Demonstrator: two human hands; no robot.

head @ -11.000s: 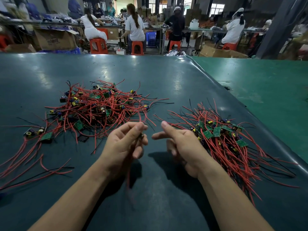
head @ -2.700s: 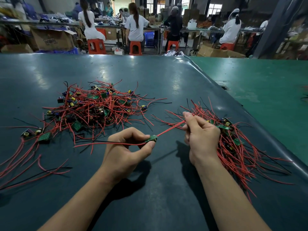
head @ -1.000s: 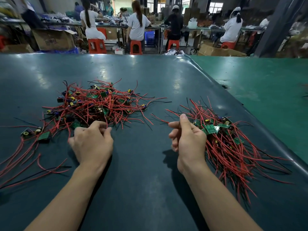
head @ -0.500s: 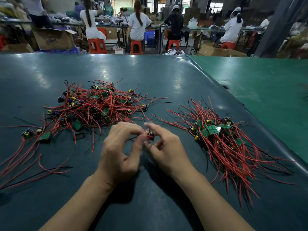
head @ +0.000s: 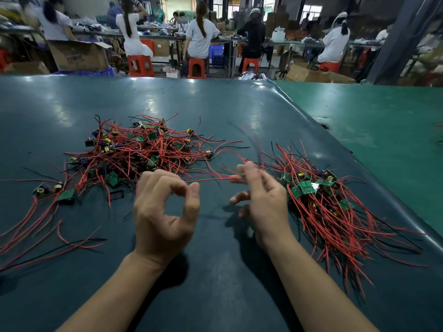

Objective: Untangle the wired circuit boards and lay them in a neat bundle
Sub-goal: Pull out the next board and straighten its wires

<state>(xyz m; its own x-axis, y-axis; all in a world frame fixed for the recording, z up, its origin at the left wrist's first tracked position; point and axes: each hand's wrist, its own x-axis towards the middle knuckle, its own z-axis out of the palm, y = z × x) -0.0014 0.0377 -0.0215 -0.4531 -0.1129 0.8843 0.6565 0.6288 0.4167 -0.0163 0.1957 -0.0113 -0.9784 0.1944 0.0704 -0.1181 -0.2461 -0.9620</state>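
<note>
While both hands (head: 165, 212) (head: 261, 200) pinch one red wire (head: 211, 179) taut between curled fingers, straightening proceeds; next it likely joins the neat bundle (head: 335, 212).

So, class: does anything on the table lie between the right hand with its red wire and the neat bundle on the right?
Nothing visible does. The right hand pinches a red wire just left of the neat bundle; only bare table lies around them. The left hand and the tangled heap lie on the other side.
</note>
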